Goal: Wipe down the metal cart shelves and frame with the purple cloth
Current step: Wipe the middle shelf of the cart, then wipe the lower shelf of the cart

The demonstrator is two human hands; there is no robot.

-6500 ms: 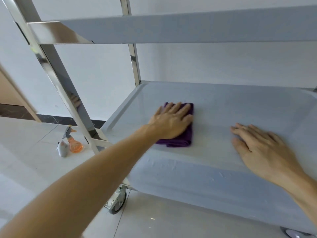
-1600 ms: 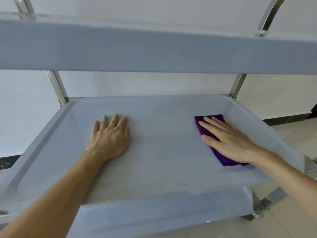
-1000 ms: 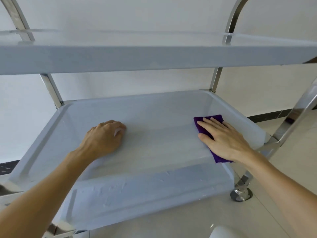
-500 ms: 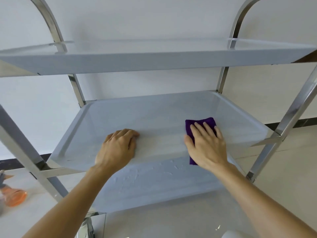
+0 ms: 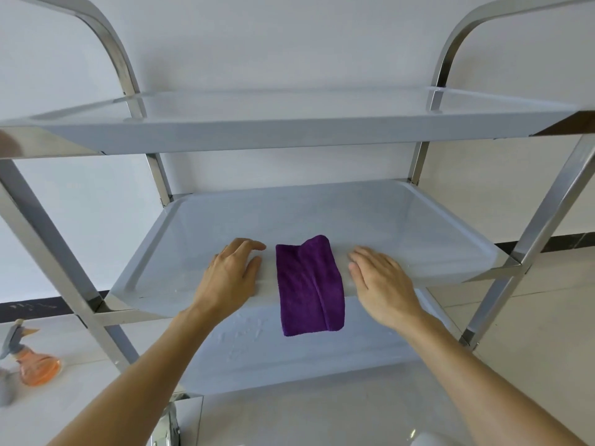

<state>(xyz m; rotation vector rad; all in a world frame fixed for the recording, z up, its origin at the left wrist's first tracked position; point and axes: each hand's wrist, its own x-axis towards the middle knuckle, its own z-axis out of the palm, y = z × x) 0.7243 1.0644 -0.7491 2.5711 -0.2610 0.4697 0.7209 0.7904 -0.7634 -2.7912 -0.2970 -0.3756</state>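
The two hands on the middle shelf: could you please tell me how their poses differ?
The left hand has its fingers curled, tips pressing the middle shelf; the right hand lies flatter, fingers straighter. The left hand sits left of the purple cloth, the right hand to its right. Neither touches the cloth.

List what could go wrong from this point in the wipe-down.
1. The purple cloth lies draped over the middle shelf's front rim, held by neither the left hand nor the right hand; it may slide off.
2. Droplets show on the lower shelf; they could be left as streaks.
3. The spray bottle sits on the floor beside the cart leg, easy to kick.
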